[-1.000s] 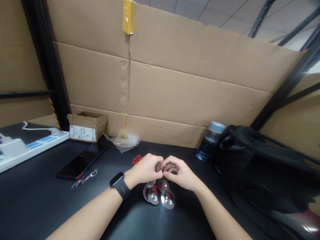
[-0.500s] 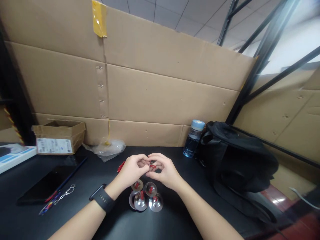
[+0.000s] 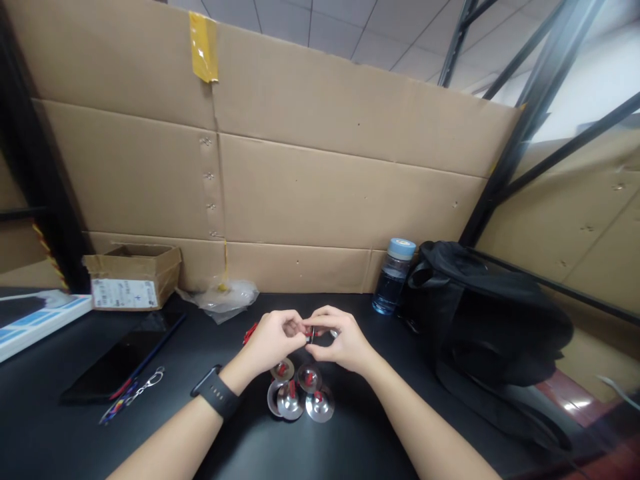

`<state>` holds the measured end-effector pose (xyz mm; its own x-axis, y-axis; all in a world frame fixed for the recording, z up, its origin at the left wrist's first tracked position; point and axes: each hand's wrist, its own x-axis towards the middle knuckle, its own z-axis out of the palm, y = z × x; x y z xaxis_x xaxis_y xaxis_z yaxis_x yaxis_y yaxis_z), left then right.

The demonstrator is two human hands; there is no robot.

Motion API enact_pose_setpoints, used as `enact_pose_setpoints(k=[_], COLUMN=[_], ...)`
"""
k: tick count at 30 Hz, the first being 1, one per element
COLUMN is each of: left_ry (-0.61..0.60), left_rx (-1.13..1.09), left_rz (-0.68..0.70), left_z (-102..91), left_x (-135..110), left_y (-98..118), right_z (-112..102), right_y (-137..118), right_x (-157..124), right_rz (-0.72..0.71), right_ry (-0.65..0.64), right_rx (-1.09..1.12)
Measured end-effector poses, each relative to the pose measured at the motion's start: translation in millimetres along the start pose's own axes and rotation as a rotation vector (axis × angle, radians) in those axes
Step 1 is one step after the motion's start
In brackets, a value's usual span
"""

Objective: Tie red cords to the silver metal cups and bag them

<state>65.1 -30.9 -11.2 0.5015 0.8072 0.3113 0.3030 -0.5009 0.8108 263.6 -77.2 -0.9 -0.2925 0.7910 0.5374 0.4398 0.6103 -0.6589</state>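
Between my two hands is a small metal finger cymbal, seen nearly edge-on, with a bit of red strap on it. My right hand curves around it, thumb and fingertips at its rim. The fingertips of my left hand pinch at its other side; the exact contact is partly hidden. On the black table below lie several finger cymbals with red straps, some overlapping. Another shiny metal piece shows behind my right fingers. A red bundle of cord or straps lies behind my left hand.
A water bottle and a black bag stand at the right. Farther left are a clear plastic bag, a cardboard box, a dark tablet-like slab, a keychain and a white box. Cardboard walls the back.
The view has shifted, so everything sits slightly farther right. The cymbal between my hands now shows edge-on, and my right fingers have spread around its rim.
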Motion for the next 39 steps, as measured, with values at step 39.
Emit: enact_pose_setpoints(k=[39], left_ry=[-0.183], left_rx=[0.866], left_rz=[-0.154], left_z=[-48.9], left_x=[-16.6], left_y=[2.3], right_z=[-39.9], right_y=[44.5], right_x=[-5.8], right_rz=[0.393], right_ry=[-0.193], right_rx=[-0.630])
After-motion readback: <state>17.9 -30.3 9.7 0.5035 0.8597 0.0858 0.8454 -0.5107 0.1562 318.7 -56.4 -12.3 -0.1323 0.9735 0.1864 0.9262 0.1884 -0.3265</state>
